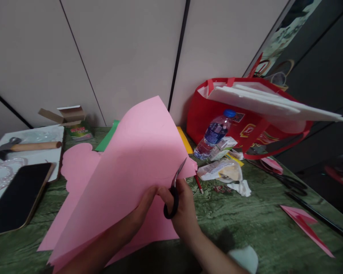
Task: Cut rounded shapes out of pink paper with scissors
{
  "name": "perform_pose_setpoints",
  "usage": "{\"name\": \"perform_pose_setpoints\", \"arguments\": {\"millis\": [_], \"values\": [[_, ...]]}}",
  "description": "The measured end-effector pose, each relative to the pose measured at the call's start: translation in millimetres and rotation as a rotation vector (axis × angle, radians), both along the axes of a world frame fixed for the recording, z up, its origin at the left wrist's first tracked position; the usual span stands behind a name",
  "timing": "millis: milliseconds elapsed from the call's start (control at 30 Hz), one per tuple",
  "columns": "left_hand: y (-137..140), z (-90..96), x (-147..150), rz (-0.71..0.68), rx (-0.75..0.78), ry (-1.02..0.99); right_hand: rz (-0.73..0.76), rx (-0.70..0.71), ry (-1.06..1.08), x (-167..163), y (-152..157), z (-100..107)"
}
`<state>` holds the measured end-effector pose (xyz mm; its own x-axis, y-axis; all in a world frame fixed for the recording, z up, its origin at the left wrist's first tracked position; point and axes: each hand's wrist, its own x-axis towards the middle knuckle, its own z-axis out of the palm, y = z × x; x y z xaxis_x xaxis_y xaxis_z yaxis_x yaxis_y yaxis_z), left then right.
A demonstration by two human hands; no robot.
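A large sheet of pink paper (131, 152) is raised and curved above the table. My left hand (144, 205) pinches its lower edge, with some fingers hidden behind the sheet. Close beside it, my right hand (183, 209) holds a pair of scissors (175, 198) with black handles, thumb through one loop. The blades point up and to the right, and one lies in front of the paper near its right edge. More pink paper (81, 163), cut with a wavy outline, lies under and left of the sheet.
On the left are a phone (20, 196), a hammer (31, 146) and an opened box (78, 127). A water bottle (214, 135) leans by a red bag (200, 110). Wrappers (223, 171), black-handled scissors (291, 182) and a folded pink scrap (305, 224) lie on the right.
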<state>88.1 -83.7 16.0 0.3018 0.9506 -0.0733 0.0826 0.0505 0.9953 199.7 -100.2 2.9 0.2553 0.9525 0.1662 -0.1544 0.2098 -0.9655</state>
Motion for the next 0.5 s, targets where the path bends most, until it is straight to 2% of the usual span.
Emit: {"name": "perform_pose_setpoints", "arguments": {"millis": [33,100,500], "values": [[0.9,3.1,0.2,-0.09,0.016,0.001,0.004,0.002,0.004,0.1,0.1,0.3],[2.6,7.4,-0.2,-0.149,0.035,0.0,0.004,0.002,0.009,0.2,0.2,-0.2],[3.0,4.1,1.3,-0.089,0.015,-0.009,-0.027,-0.028,-0.007,-0.9,0.3,-2.7]]}}
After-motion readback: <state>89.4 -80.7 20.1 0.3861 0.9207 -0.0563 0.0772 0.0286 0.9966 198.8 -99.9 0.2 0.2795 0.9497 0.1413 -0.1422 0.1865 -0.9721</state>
